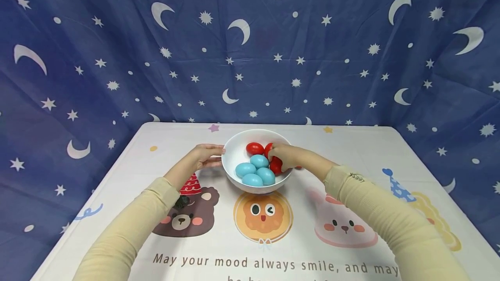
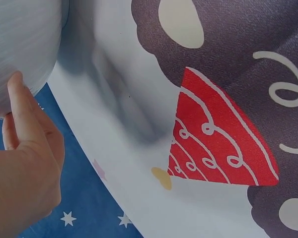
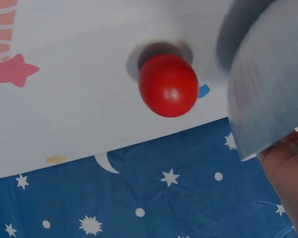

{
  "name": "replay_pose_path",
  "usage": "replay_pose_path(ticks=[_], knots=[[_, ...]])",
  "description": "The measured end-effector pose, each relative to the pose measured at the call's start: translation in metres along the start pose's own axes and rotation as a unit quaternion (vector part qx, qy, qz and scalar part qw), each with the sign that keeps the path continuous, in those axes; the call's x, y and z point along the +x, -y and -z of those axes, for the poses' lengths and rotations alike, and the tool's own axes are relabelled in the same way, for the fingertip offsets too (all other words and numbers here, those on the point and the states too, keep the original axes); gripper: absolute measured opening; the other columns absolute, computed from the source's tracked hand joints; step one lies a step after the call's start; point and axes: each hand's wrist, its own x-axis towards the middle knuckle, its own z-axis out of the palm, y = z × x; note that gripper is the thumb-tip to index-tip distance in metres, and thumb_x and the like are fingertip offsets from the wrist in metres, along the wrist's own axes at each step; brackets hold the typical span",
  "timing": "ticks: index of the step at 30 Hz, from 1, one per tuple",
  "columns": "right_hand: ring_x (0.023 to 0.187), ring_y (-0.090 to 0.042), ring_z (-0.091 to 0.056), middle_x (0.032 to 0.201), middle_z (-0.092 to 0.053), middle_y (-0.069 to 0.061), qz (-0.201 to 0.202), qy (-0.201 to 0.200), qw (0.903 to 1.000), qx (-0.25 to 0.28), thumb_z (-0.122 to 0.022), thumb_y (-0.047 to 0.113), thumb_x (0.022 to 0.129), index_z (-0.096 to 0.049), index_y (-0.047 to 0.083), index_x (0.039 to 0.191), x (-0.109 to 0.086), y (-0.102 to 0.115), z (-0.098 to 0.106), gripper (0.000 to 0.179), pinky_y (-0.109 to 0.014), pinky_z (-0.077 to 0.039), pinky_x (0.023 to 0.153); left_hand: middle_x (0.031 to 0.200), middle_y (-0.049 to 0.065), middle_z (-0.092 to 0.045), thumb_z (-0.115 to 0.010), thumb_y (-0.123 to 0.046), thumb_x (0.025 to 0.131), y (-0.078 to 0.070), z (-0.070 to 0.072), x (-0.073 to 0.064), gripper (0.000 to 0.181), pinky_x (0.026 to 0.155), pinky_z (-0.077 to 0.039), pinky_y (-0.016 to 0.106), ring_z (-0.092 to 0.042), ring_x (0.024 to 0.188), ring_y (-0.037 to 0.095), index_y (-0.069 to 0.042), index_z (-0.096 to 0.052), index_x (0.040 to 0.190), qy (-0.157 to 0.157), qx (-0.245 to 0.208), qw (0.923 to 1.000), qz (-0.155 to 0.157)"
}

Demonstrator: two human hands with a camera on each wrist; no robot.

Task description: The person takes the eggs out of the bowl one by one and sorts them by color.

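Observation:
A white bowl (image 1: pixel 231 164) holds several light blue eggs (image 1: pixel 245 169) and red eggs (image 1: pixel 255 148). My left hand (image 1: pixel 205 155) touches the bowl's left side with its fingers extended; in the left wrist view its fingertips (image 2: pixel 17 82) lie against the outer wall. Over the right rim reaches my right hand (image 1: pixel 286 155), its fingers curled round a red egg (image 1: pixel 276 167) inside the bowl. That hand partly covers another red egg (image 1: pixel 268 149). In the right wrist view the bowl wall hides the fingers.
One red egg (image 3: pixel 169 85) lies on the tablecloth outside the bowl, to its right, mostly hidden behind my right wrist in the head view. The white tablecloth (image 1: pixel 117 211) has printed cartoon figures and lettering. A blue curtain (image 1: pixel 265 81) hangs behind the table's far edge.

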Motion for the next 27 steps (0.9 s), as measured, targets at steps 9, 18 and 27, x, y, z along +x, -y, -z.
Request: replay_pose_path(ticks=[9, 18, 27], knots=[[0.103, -0.024, -0.054, 0.106, -0.059, -0.010, 0.024, -0.021, 0.9994, -0.015, -0.076, -0.002, 0.073, -0.064, 0.006, 0.103, -0.004, -0.005, -0.004, 0.033, -0.033, -0.059, 0.089, 0.123, 0.017, -0.058, -0.061, -0.009, 0.092, 0.001, -0.004, -0.001, 0.047, 0.089, -0.057, 0.029, -0.067, 0.080, 0.013, -0.003, -0.047, 0.137, -0.005, 0.011, 0.9999, 0.006], [0.102, -0.026, -0.059, 0.107, -0.065, -0.010, 0.028, -0.065, 0.9975, 0.007, -0.077, 0.000, 0.074, -0.065, 0.005, 0.108, -0.007, -0.009, 0.002, 0.037, -0.038, -0.056, 0.096, 0.093, 0.006, -0.062, -0.062, -0.008, 0.091, -0.001, -0.002, -0.002, 0.048, 0.073, -0.062, 0.023, -0.066, 0.069, 0.009, -0.002, -0.047, 0.136, -0.005, 0.004, 1.0000, 0.000], [0.104, -0.025, -0.059, 0.111, -0.063, -0.010, 0.015, -0.097, 0.9938, 0.052, -0.079, 0.007, 0.074, -0.063, 0.008, 0.109, -0.008, -0.011, 0.002, 0.038, -0.037, -0.058, 0.094, 0.097, 0.007, -0.062, -0.061, -0.008, 0.091, -0.001, -0.002, -0.002, 0.048, 0.078, -0.061, 0.025, -0.065, 0.070, 0.009, -0.002, -0.047, 0.136, -0.005, 0.004, 1.0000, 0.000]])
